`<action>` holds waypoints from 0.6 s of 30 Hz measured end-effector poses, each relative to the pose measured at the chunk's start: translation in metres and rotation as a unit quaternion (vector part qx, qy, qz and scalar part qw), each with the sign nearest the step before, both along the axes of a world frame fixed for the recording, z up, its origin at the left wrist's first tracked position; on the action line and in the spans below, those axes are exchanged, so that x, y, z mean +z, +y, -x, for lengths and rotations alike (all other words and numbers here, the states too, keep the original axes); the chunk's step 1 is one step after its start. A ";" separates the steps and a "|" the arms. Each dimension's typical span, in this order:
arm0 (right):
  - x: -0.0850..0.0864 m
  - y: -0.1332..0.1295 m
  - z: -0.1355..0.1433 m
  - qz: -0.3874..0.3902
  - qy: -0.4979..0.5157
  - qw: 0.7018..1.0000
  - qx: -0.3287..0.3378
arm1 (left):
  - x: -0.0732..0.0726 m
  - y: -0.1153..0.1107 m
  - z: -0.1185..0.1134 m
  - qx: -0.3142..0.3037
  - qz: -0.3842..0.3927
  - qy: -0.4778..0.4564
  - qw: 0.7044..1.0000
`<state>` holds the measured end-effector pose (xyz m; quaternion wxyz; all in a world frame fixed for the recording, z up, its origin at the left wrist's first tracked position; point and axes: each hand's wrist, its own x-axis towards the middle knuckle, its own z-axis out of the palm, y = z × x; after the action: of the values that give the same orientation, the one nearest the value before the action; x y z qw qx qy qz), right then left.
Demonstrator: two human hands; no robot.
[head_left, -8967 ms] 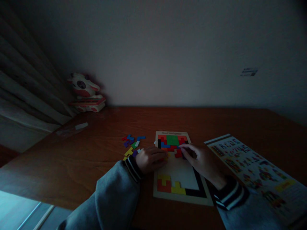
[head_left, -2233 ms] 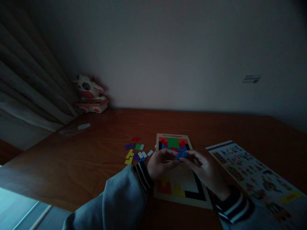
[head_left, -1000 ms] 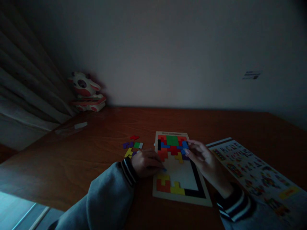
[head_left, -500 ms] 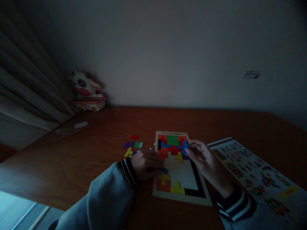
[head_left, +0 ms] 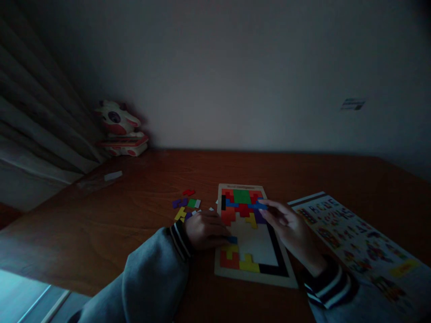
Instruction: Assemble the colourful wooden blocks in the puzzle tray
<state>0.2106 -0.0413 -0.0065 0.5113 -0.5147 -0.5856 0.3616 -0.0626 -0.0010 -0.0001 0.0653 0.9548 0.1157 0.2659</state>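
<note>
A puzzle board with a pale frame lies on the table, partly filled with coloured block pieces; its lower middle shows bare board. My left hand rests over the board's left edge, its fingers closed on a blue piece above the yellow and orange ones. At the board's upper right, my right hand pinches another blue piece between thumb and fingertips. A green piece and a red piece sit in the upper part of the board.
Loose pieces lie left of the board, partly behind my left hand. A printed sheet is at the right. A cow-shaped toy stands at the back left, near a curtain. A small white strip lies in front of the toy.
The blue piece in my right hand has turned and now shows as a narrow shape, and the fingers have shifted slightly. My left hand has pressed its blue piece slightly leftward and flatter.
</note>
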 end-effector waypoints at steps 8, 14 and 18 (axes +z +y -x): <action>0.001 0.003 -0.003 -0.086 -0.087 0.992 -0.023 | 0.000 0.000 0.000 0.025 -0.014 -0.025 0.999; 0.000 0.000 -0.002 -0.027 -0.068 0.997 -0.003 | -0.004 0.003 0.004 0.039 -0.031 -0.008 0.999; 0.000 0.001 -0.002 -0.024 -0.061 0.998 0.000 | -0.003 0.003 0.004 0.034 -0.014 0.000 0.999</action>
<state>0.2121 -0.0408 -0.0066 0.4869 -0.5237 -0.6239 0.3154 -0.0670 0.0019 -0.0036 0.0433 0.9511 0.1444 0.2698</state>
